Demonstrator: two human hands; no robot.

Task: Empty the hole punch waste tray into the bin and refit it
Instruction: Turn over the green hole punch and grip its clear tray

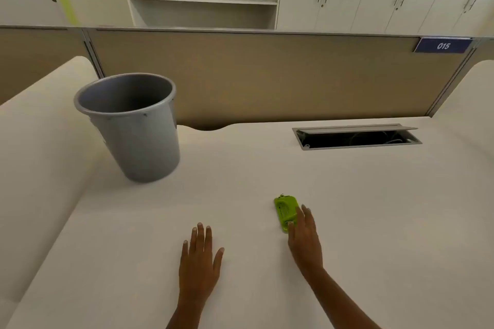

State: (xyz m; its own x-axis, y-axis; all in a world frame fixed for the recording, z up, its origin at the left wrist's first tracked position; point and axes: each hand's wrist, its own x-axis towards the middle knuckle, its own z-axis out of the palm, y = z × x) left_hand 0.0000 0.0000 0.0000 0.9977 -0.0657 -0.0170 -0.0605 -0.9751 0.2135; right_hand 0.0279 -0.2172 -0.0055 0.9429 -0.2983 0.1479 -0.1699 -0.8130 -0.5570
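The green hole punch (286,212) lies flat on the table (347,222), a little in from the near edge and right of its middle. The right hand (304,240) reaches onto it from the near side: its fingers (307,215) are spread and only loosely curved, resting against the punch's near right end, with nothing gripped yet. The left hand (199,262) lies flat and open on the table well to the left, holding nothing. The grey bin (131,125) stands upright toward the far left corner, well apart from the punch.

The waste tray cannot be told apart from the punch body here. The risk, as I judge it, is the carry: the bin is far off, so if the tray is pulled loose over the table, paper dots would scatter across the pale top. A one-handed pull could also let the small, light punch slide instead of releasing the tray.
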